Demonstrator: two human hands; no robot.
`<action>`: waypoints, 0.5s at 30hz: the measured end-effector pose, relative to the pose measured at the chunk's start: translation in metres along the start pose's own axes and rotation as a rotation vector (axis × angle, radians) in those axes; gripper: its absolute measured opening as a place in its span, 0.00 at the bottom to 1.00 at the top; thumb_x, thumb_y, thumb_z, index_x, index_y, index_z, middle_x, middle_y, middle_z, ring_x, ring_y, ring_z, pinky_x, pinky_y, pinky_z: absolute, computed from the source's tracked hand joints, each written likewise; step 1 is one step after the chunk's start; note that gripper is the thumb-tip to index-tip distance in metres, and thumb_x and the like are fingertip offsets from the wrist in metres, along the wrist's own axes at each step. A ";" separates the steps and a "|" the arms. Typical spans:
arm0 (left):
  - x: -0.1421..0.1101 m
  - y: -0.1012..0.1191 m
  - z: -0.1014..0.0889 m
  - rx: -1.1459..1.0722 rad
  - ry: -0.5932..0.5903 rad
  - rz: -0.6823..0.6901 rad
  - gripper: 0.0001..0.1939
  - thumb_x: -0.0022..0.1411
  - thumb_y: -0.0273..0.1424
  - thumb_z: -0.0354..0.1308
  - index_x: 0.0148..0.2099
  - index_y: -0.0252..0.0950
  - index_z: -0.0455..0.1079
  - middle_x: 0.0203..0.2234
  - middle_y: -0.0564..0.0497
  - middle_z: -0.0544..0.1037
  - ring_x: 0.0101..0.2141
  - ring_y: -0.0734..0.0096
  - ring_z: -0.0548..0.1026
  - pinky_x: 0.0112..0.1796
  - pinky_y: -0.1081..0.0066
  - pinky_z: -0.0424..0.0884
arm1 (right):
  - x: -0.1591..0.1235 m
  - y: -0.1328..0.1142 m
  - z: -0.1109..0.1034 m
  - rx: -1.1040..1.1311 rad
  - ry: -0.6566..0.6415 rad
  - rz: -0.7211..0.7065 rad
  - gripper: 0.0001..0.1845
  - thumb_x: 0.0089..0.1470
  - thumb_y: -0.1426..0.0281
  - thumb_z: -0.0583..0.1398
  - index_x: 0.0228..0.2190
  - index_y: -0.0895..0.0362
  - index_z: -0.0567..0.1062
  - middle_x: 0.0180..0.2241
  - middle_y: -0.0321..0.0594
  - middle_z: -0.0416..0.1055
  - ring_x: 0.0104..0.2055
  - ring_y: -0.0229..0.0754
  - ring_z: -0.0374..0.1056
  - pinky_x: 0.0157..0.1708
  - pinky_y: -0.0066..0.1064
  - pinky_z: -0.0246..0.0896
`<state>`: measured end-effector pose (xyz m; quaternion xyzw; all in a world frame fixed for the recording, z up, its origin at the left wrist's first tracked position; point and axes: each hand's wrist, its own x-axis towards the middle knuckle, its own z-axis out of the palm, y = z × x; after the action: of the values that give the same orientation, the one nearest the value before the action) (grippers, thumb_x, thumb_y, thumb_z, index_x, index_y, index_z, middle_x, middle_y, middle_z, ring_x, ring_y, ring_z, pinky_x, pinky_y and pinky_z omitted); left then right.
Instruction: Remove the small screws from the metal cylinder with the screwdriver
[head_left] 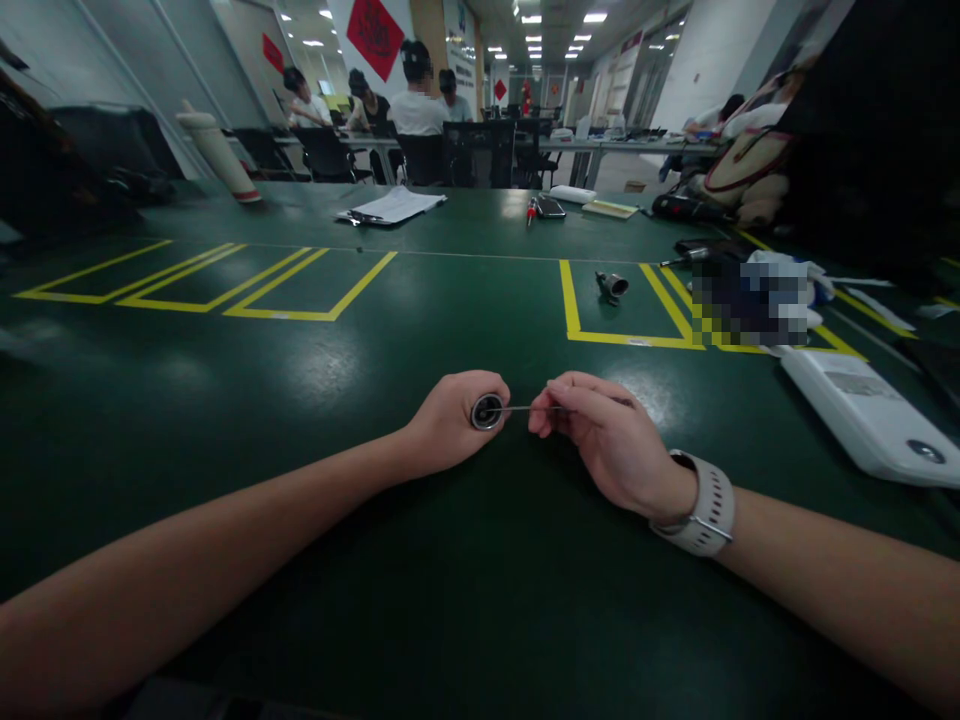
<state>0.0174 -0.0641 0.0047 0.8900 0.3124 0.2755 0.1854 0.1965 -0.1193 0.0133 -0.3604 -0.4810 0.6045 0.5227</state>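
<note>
My left hand (457, 418) is closed around a small round metal part (487, 411), whose silvery rim and dark hollow end show. The rest of that part is hidden in my fist. Opposite it, my right hand (596, 425) pinches a thin metal rod (516, 408) between thumb and fingers. The rod points left and its far end meets the opening of the round part, though how deep it goes I cannot tell. Beyond my hands, a small metal fitting (613, 287) with a round open end lies inside a yellow taped outline.
On the green table (465, 320) are more yellow-taped outlines (285, 316). A white device (874, 415) lies at right beside a blurred bundle (757, 300). Farther back are a clipboard with papers (394, 206), a phone (550, 207) and a pale tumbler (219, 155). Several people sit at distant tables.
</note>
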 end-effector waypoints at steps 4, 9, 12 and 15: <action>0.000 -0.001 0.001 0.011 0.021 -0.014 0.05 0.53 0.23 0.55 0.27 0.35 0.62 0.20 0.57 0.65 0.22 0.77 0.64 0.25 0.75 0.58 | -0.007 -0.009 0.004 -0.358 -0.001 -0.212 0.10 0.56 0.70 0.56 0.26 0.57 0.75 0.25 0.37 0.71 0.30 0.39 0.67 0.33 0.33 0.62; 0.000 -0.001 0.001 0.005 0.017 0.008 0.05 0.53 0.23 0.55 0.27 0.35 0.62 0.21 0.57 0.66 0.23 0.77 0.65 0.25 0.75 0.59 | -0.010 -0.012 0.005 -0.495 -0.032 -0.239 0.11 0.56 0.70 0.56 0.25 0.58 0.75 0.25 0.38 0.72 0.30 0.39 0.67 0.32 0.34 0.61; 0.000 0.000 0.000 0.007 -0.005 0.020 0.05 0.54 0.23 0.54 0.27 0.35 0.62 0.21 0.57 0.66 0.23 0.77 0.65 0.25 0.75 0.59 | -0.005 -0.008 0.001 -0.293 -0.035 -0.156 0.12 0.56 0.69 0.56 0.25 0.58 0.76 0.25 0.38 0.72 0.30 0.39 0.68 0.34 0.35 0.62; 0.000 0.000 -0.001 -0.002 -0.012 0.022 0.06 0.54 0.23 0.54 0.27 0.35 0.62 0.21 0.57 0.66 0.23 0.78 0.65 0.25 0.75 0.59 | -0.001 -0.004 -0.001 -0.092 -0.009 -0.048 0.11 0.55 0.69 0.57 0.25 0.58 0.76 0.25 0.38 0.72 0.30 0.39 0.68 0.34 0.34 0.63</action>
<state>0.0170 -0.0640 0.0056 0.8948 0.3013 0.2725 0.1850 0.1992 -0.1200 0.0164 -0.3697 -0.5192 0.5707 0.5177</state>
